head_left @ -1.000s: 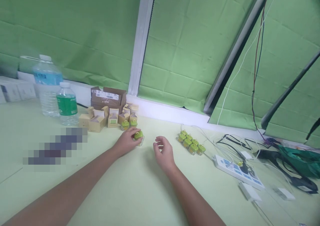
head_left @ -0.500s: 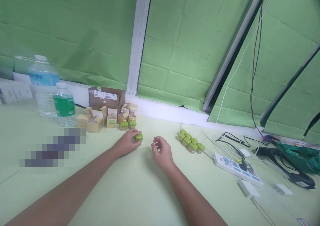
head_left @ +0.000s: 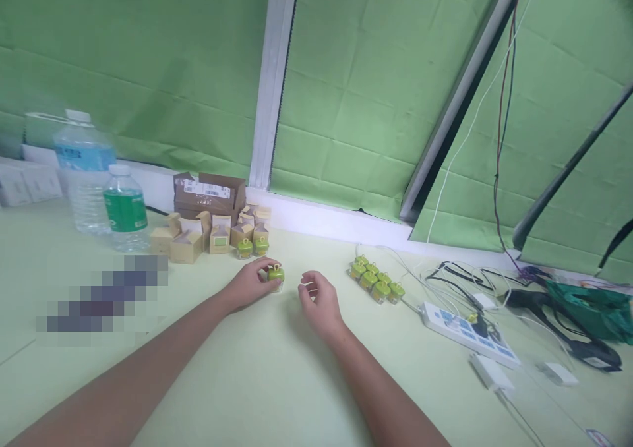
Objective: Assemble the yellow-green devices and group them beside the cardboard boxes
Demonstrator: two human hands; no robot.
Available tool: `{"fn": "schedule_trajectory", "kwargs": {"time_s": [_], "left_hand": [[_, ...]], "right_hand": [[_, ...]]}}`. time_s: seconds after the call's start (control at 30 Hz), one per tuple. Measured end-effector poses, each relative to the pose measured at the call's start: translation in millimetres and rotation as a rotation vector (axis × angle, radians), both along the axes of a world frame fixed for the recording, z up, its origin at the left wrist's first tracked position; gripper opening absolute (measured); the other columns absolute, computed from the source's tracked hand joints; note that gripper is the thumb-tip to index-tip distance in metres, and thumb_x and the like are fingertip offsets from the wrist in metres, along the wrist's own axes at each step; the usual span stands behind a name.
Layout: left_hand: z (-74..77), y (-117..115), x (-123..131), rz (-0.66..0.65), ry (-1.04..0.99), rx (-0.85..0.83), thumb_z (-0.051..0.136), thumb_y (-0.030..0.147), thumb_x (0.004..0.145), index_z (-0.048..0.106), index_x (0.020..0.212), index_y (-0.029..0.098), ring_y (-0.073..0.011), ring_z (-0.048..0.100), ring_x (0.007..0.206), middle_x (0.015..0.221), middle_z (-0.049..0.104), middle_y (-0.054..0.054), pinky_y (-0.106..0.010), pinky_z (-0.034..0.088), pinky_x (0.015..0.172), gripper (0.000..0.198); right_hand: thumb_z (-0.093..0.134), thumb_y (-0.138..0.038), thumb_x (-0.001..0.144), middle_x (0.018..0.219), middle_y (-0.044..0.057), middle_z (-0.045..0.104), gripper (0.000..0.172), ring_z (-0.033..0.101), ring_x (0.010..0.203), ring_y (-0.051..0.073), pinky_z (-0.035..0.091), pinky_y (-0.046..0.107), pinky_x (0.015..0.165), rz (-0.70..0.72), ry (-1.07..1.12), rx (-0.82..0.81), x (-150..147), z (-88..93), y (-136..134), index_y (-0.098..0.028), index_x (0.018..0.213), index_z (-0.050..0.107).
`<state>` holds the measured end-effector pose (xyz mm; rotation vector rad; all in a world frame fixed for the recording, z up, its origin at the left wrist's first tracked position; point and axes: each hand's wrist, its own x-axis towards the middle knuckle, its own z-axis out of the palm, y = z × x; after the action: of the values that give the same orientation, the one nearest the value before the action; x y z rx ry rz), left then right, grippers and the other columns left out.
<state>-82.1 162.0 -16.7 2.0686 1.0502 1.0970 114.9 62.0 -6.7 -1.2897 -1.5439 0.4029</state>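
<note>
My left hand (head_left: pixel 247 284) is closed around a small clear jar with a green lid (head_left: pixel 275 273) and a ring-shaped loop on top. The jar is nearly upright, at or just above the table. To its right, my right hand (head_left: pixel 320 302) holds nothing; its fingers are loosely curved and apart from the thumb. Two similar green-lidded jars (head_left: pixel 244 248) stand just beyond my left hand, beside small open cardboard boxes (head_left: pixel 186 246). Several more such jars (head_left: pixel 368 279) are grouped in rows to the right of my right hand.
A larger brown carton (head_left: pixel 210 194) is at the back, with a small water bottle (head_left: pixel 125 209) and a large one (head_left: pixel 85 157) to its left. On the right lie a power strip (head_left: pixel 469 333), tangled cables, a white adapter (head_left: pixel 490 372) and a dark green bag (head_left: pixel 593 312).
The jar in my left hand has moved slightly towards me, and more of its clear lower part shows. My right hand has hardly moved.
</note>
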Motion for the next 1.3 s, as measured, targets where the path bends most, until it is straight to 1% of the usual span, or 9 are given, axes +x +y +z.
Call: {"fn": "schedule_trajectory", "kwargs": {"time_s": [0.17, 0.33, 0.73, 0.8, 0.9, 1.03, 1.1, 1.17, 1.3], "left_hand": [[-3.3, 2.2, 0.2, 0.019, 0.009, -0.052, 0.073, 0.052, 0.071, 0.068, 0.113, 0.019, -0.0199, 0.065, 0.080, 0.113, 0.069, -0.008, -0.033, 0.054, 0.074, 0.054], [-5.4, 1.3, 0.7, -0.002, 0.005, -0.118, 0.072, 0.054, 0.071, 0.071, 0.099, 0.018, -0.0220, 0.064, 0.078, 0.095, 0.071, -0.007, -0.034, 0.052, 0.073, 0.045], [-5.3, 1.2, 0.7, -0.012, 0.028, -0.073, 0.070, 0.058, 0.072, 0.071, 0.108, 0.020, -0.0239, 0.062, 0.091, 0.111, 0.069, -0.009, -0.035, 0.051, 0.081, 0.053], [-5.8, 2.9, 0.2, 0.006, 0.045, -0.051, 0.066, 0.060, 0.076, 0.072, 0.108, 0.021, -0.0237, 0.062, 0.092, 0.116, 0.068, -0.010, -0.035, 0.051, 0.081, 0.051], [-5.8, 5.1, -1.4, 0.013, 0.062, -0.044, 0.066, 0.061, 0.077, 0.074, 0.110, 0.022, -0.0235, 0.062, 0.090, 0.116, 0.069, -0.009, -0.034, 0.051, 0.080, 0.051], [-6.6, 6.9, -3.3, 0.021, 0.046, -0.018, 0.067, 0.061, 0.075, 0.075, 0.110, 0.025, -0.0239, 0.063, 0.088, 0.114, 0.071, -0.007, -0.034, 0.051, 0.080, 0.051], [-7.8, 8.2, -3.8, 0.052, 0.034, -0.004, 0.067, 0.062, 0.075, 0.075, 0.110, 0.025, -0.0241, 0.063, 0.089, 0.114, 0.071, -0.007, -0.034, 0.051, 0.082, 0.052], [-8.8, 10.2, -4.5, 0.098, 0.029, 0.011, 0.067, 0.062, 0.075, 0.075, 0.110, 0.024, -0.0245, 0.064, 0.089, 0.115, 0.071, -0.007, -0.035, 0.051, 0.084, 0.052], [-8.2, 14.3, -7.0, 0.225, 0.058, 0.049, 0.063, 0.060, 0.078, 0.074, 0.110, 0.023, -0.0257, 0.064, 0.090, 0.115, 0.070, -0.009, -0.036, 0.050, 0.084, 0.050]], "right_hand": [[0.054, -0.027, 0.085, 0.098, 0.007, 0.069, 0.022, 0.065, 0.072, 0.016, 0.054, 0.029, 0.064, 0.000, -0.002, 0.010, 0.1, -1.2, 0.7, -0.019, 0.104, 0.062], [0.054, -0.027, 0.085, 0.096, 0.007, 0.069, 0.021, 0.064, 0.068, 0.015, 0.054, 0.028, 0.063, 0.005, -0.004, 0.036, 0.2, -1.2, 0.8, -0.019, 0.102, 0.062], [0.053, -0.027, 0.086, 0.096, 0.006, 0.069, 0.022, 0.064, 0.071, 0.016, 0.053, 0.029, 0.064, -0.016, -0.042, 0.043, 2.9, -5.1, 4.9, -0.019, 0.104, 0.062], [0.052, -0.026, 0.087, 0.099, 0.007, 0.068, 0.023, 0.065, 0.080, 0.019, 0.053, 0.033, 0.074, -0.084, -0.131, 0.060, 13.3, -3.0, 9.6, -0.019, 0.106, 0.062], [0.053, -0.022, 0.085, 0.108, 0.014, 0.066, 0.027, 0.059, 0.105, 0.029, 0.045, 0.043, 0.094, -0.342, -0.382, 0.072, 44.5, 6.2, 16.6, -0.017, 0.109, 0.064], [0.053, -0.018, 0.085, 0.118, 0.023, 0.059, 0.031, 0.054, 0.113, 0.036, 0.040, 0.048, 0.093, -0.839, -0.537, -0.205, 103.5, 15.5, 19.9, -0.013, 0.114, 0.062], [0.053, -0.020, 0.085, 0.122, 0.025, 0.056, 0.035, 0.053, 0.115, 0.038, 0.041, 0.050, 0.090, -0.981, -0.519, -0.345, 130.1, 14.3, 18.6, -0.011, 0.118, 0.059], [0.048, -0.018, 0.085, 0.120, 0.026, 0.058, 0.036, 0.055, 0.113, 0.038, 0.043, 0.047, 0.086, -0.966, -0.474, -0.462, 149.3, 10.9, 16.8, -0.010, 0.119, 0.057], [0.046, -0.014, 0.085, 0.103, 0.023, 0.067, 0.030, 0.064, 0.100, 0.034, 0.045, 0.038, 0.078, -0.863, -0.474, -0.487, 161.6, 7.6, 16.2, -0.009, 0.107, 0.064]]}}
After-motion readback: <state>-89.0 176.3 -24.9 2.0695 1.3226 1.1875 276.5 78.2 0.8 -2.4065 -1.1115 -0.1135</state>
